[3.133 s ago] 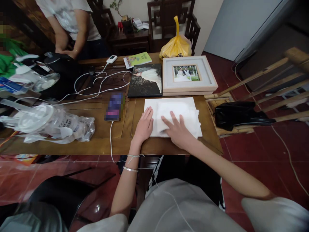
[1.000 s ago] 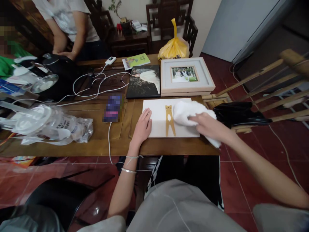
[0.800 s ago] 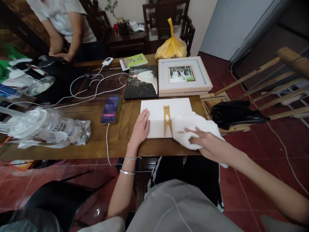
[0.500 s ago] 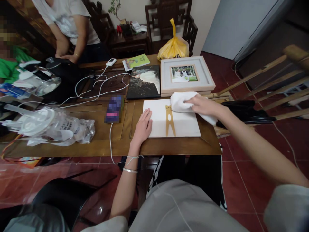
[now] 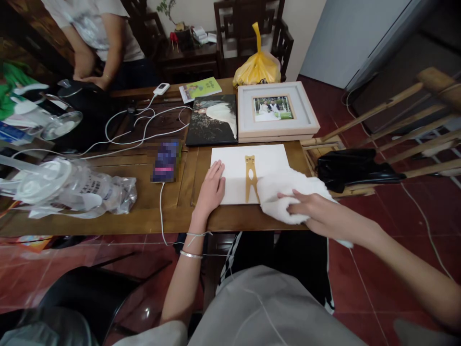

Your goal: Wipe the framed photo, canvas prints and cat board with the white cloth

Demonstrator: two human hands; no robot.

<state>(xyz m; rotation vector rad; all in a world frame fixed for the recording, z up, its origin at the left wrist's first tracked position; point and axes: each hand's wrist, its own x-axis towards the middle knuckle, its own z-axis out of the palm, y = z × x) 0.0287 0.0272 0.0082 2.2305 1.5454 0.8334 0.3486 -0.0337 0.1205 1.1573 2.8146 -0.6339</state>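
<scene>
A white rectangular panel (image 5: pixel 233 166) lies flat on the wooden table, with a tan cat-shaped strip (image 5: pixel 249 168) with two long legs running down its middle. My left hand (image 5: pixel 212 187) rests flat on the panel's left edge, fingers stretched out. Bunched in my right hand (image 5: pixel 309 207) is a white cloth (image 5: pixel 284 185), which covers the panel's lower right corner and reaches over the table's front edge. Part of the strip's right leg is beside the cloth.
Behind the panel lie a framed photo (image 5: pixel 306 113) and a dark picture panel (image 5: pixel 201 129). A yellow bag (image 5: pixel 257 69) stands behind them. Leftward are a phone (image 5: pixel 165 161) on a cable, plastic cups (image 5: pixel 72 185) and a black kettle (image 5: pixel 84 103). Another person (image 5: pixel 97 38) is across the table.
My right hand has brought the cloth from the panel's upper right down to its lower right corner, toward me. My left hand keeps its place on the panel.
</scene>
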